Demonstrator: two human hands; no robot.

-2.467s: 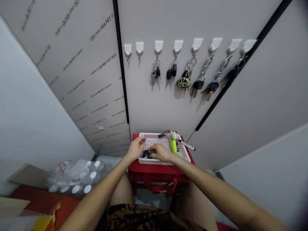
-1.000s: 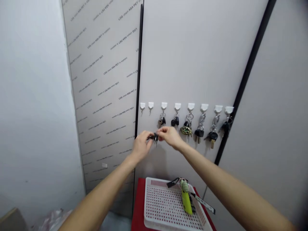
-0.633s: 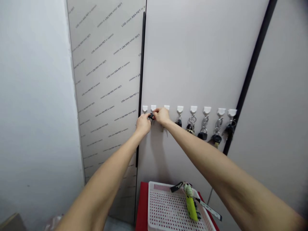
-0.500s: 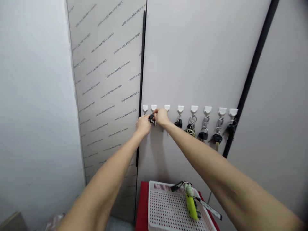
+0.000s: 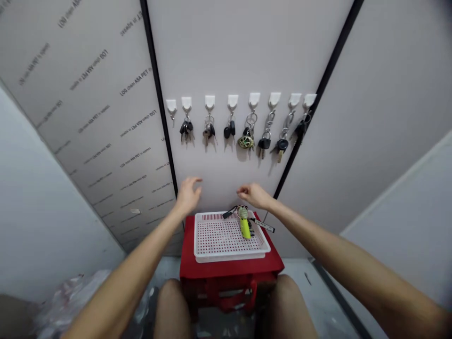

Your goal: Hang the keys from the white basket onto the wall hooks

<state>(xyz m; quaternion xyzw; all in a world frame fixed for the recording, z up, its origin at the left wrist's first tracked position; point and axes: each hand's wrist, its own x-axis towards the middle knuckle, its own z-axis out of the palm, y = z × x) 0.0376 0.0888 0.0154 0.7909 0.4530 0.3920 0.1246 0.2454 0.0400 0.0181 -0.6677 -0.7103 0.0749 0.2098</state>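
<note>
My left hand (image 5: 189,195) is in the air above the left back corner of a white perforated plastic basket (image 5: 212,257), empty, with thumb and fingers apart. My right hand (image 5: 254,194) hovers over the basket's right back corner; its fingers are curled together and nothing shows in them. Just below it, a bunch of keys with a yellow-green figure charm (image 5: 245,226) lies in the basket. A black tag (image 5: 229,213) and a patterned strap (image 5: 264,225) stick out from that bunch. Above both hands, a key bunch (image 5: 186,128) hangs from the second white hook (image 5: 186,102).
Several more white hooks line the panel, most bearing keys, such as a bunch with a round gold charm (image 5: 246,141). The basket rests on a red-covered stand (image 5: 229,269) between the knees. Crumpled clear plastic (image 5: 70,301) lies at lower left.
Both hands have let go of the key bunch at the second hook, which hangs there, and have come down and apart toward the basket. The view has tilted downward.
</note>
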